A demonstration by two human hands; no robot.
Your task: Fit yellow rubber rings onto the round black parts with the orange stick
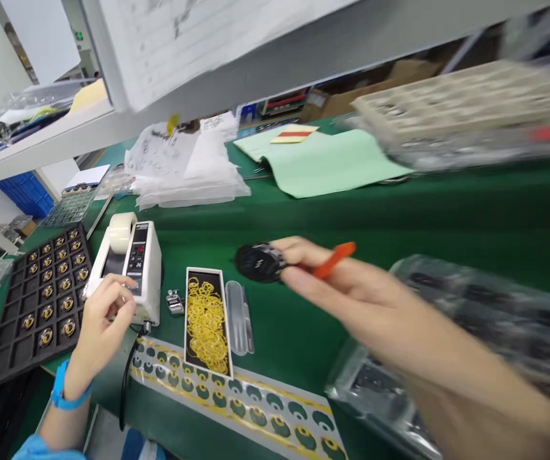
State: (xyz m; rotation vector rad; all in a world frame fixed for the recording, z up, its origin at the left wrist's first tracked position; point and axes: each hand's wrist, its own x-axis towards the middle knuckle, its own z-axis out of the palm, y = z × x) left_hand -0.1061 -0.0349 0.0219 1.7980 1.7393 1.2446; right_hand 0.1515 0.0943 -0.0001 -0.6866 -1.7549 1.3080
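Round black disc (259,263) sits at the fingertips of the right hand (346,287), above the green bench (447,217). From the left side, a black tray (20,358) carries gold-coloured round parts (47,313), and the left hand (105,319), with a blue wristband (66,391), lies half curled against the front of a white tape dispenser (135,268), not clearly gripping it. Next come yellow rubber rings (206,326) on a black card (197,287) and a clear plastic case (239,317). Further right, the right hand pinches the disc, which lies to the left of its palm and well apart from the left hand, while an orange handle (335,260) points its long axis up and right from between the fingers.
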